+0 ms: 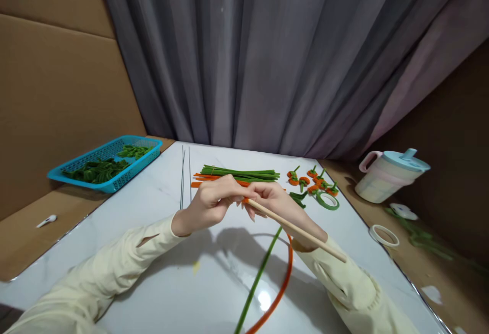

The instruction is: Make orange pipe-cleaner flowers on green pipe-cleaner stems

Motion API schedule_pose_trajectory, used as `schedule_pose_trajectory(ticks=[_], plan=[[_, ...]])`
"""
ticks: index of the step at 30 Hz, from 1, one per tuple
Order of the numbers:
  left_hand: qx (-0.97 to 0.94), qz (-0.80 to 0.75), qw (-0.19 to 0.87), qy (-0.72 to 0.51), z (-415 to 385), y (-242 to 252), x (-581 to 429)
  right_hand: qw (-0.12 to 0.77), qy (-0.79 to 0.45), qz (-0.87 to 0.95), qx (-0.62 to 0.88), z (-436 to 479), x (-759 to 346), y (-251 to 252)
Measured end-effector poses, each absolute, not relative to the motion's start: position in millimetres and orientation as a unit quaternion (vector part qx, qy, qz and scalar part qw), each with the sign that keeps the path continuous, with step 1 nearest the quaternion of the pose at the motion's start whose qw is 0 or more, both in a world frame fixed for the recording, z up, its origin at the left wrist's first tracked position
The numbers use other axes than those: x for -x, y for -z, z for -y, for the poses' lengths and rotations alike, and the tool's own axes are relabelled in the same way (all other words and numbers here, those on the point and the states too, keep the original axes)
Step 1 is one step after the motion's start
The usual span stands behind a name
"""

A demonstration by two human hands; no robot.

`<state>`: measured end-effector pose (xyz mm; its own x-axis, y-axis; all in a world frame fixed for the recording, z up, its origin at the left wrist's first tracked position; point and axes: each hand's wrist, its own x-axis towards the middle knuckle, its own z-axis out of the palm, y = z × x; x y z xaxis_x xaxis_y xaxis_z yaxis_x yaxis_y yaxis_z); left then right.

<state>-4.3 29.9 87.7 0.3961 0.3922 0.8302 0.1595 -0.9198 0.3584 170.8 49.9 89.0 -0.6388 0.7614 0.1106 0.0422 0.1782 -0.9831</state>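
Blue basket (135, 172), left of the bench (153, 313): two heaps of green pieces (97, 171). Jug (376, 181) on the right, lid on, can't tell contents. Counts: 1 stick (301, 228), 1 green tape roll (328, 207), 1 white ring (387, 243), about 7 orange-and-green bits (303, 182), 1 loose green strip (260, 279), 1 loose orange strip (289, 262). Hands meet mid-bench, above the surface, wrists angled inward. Right hand (277, 202) grips the stick near its tip, shaft slanting down over the right forearm; left hand (212, 199) pinches orange fuzz (246, 200) at that tip.
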Motion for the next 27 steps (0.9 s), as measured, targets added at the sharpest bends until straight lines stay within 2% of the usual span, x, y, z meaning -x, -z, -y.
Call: schedule_pose_trajectory(ticks=[4,7,9,10,11,16,27], plan=[[-0.817,-0.211,0.111,-0.526,-30,-89,5,0.305,-0.543,0.721,0.304,-52,-165,-86],[-0.764,-0.316,0.161,-0.540,-37,-91,8,0.294,-0.422,0.777,0.362,-66,-172,-83],[-0.709,-0.360,0.212,-0.568,-48,-92,15,0.212,-0.267,0.833,0.436,-79,-186,-80],[-0.682,-0.364,0.232,-0.590,-55,-93,19,0.121,-0.177,0.848,0.484,-85,-195,-78],[-0.656,-0.363,0.246,-0.614,-62,-94,25,0.074,-0.160,0.847,0.501,-90,-204,-77],[-0.531,-0.321,0.354,-0.700,-85,-109,49,-0.095,-0.219,0.854,0.462,-88,-225,-67],[-0.393,-0.264,0.542,-0.694,-77,-139,68,-0.104,-0.335,0.856,0.380,-98,-205,-34]])
